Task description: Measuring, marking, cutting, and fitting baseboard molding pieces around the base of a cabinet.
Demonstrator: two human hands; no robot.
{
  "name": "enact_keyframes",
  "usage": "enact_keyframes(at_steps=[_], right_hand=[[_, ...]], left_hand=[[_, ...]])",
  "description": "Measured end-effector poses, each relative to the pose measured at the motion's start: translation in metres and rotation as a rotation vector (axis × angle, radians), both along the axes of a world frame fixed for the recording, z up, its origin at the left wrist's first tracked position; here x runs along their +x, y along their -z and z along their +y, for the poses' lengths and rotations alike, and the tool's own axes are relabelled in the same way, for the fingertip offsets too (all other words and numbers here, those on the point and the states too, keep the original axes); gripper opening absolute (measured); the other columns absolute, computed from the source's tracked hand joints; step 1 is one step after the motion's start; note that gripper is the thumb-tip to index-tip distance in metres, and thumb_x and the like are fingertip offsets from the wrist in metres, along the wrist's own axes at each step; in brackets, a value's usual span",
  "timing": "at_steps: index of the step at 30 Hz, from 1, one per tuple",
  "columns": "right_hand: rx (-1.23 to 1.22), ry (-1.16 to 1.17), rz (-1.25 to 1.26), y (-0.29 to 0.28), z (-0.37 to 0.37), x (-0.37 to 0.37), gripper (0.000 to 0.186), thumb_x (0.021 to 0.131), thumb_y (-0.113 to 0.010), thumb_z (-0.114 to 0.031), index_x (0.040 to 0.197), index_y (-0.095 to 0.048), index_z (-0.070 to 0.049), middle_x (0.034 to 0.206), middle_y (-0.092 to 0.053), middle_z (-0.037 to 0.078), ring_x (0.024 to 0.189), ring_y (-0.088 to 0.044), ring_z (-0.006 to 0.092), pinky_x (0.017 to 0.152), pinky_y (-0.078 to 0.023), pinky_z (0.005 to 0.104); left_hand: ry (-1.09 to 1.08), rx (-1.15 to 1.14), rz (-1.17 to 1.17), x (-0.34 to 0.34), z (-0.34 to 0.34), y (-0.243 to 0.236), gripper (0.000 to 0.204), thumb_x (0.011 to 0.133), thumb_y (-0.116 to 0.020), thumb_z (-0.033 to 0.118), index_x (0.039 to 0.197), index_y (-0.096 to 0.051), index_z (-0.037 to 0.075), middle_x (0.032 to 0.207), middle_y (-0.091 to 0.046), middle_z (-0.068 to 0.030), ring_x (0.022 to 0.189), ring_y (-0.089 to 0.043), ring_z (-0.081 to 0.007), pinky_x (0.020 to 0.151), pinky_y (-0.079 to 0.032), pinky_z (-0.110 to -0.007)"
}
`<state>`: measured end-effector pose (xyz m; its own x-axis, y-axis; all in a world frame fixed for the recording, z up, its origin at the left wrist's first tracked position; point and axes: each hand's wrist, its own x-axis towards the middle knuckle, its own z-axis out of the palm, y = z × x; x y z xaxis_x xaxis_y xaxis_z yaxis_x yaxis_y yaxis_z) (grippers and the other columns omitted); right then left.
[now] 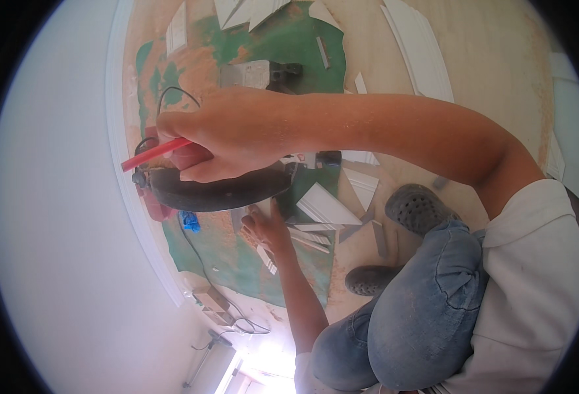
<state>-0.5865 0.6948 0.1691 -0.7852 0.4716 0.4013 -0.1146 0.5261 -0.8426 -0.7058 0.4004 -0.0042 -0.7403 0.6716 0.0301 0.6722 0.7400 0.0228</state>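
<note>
Pinching red pencil in right hand grip, tip protruding left; left hand spread on white trim.

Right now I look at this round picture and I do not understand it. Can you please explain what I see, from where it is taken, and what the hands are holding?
There is no machine filming: a person wears a wide fisheye camera on the head, which looks down, so edges bend. The right hand reaches across and holds a red pencil near a white wall. Below it sits a power saw with a dark blade guard. The left hand rests lower, on white moulding offcuts. The floor is a green sheet dusted with sawdust. You also see the person's jeans and grey clogs.
</note>
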Motion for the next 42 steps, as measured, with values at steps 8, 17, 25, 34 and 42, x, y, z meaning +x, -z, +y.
enact_keyframes(at_steps=[8,17,25,34,42], right_hand=[[0.004,-0.016,-0.032,0.0,0.0,0.005,0.036,0.091,-0.068,-0.026,0.115,-0.059,-0.002,0.081,-0.073,0.01,0.07,-0.072,0.0305,0.064,-0.054,0.0411],[-0.067,-0.074,-0.043,-0.036,0.006,-0.019,0.026,0.091,-0.065,-0.024,0.107,-0.06,-0.005,0.08,-0.071,0.01,0.073,-0.07,0.0325,0.065,-0.051,0.043],[-0.035,-0.06,-0.102,-0.041,0.006,-0.024,0.024,0.09,-0.064,-0.023,0.104,-0.061,-0.003,0.082,-0.073,0.01,0.077,-0.071,0.0317,0.069,-0.052,0.0437],[-0.03,-0.049,-0.084,-0.033,0.004,-0.022,0.024,0.091,-0.064,-0.022,0.104,-0.06,-0.003,0.083,-0.073,0.01,0.076,-0.071,0.0318,0.068,-0.052,0.0433],[-0.044,-0.044,-0.068,-0.029,0.003,-0.014,0.024,0.09,-0.067,-0.024,0.101,-0.06,-0.004,0.078,-0.072,0.009,0.07,-0.07,0.0313,0.065,-0.052,0.042]], left_hand=[[-0.001,-0.036,0.011,-0.001,-0.001,0.0,0.072,0.088,-0.075,0.049,0.145,-0.056,0.011,0.104,-0.053,-0.0167,0.096,-0.054,-0.0369,0.086,-0.046,-0.05],[0.045,0.001,0.051,-0.01,-0.007,0.005,0.076,0.089,-0.071,0.054,0.15,-0.053,0.012,0.103,-0.053,-0.0156,0.096,-0.055,-0.036,0.086,-0.046,-0.048],[0.002,-0.066,0.048,-0.004,-0.005,0.004,0.076,0.089,-0.07,0.055,0.15,-0.054,0.011,0.104,-0.053,-0.0153,0.098,-0.055,-0.036,0.086,-0.046,-0.048],[-0.019,-0.065,0.004,-0.002,-0.002,0.0,0.076,0.09,-0.07,0.053,0.152,-0.052,0.012,0.104,-0.053,-0.0164,0.098,-0.055,-0.0361,0.088,-0.047,-0.048],[-0.006,-0.07,0.034,-0.004,-0.005,0.003,0.078,0.089,-0.069,0.057,0.152,-0.052,0.014,0.104,-0.054,-0.0153,0.098,-0.055,-0.0347,0.087,-0.047,-0.048]])
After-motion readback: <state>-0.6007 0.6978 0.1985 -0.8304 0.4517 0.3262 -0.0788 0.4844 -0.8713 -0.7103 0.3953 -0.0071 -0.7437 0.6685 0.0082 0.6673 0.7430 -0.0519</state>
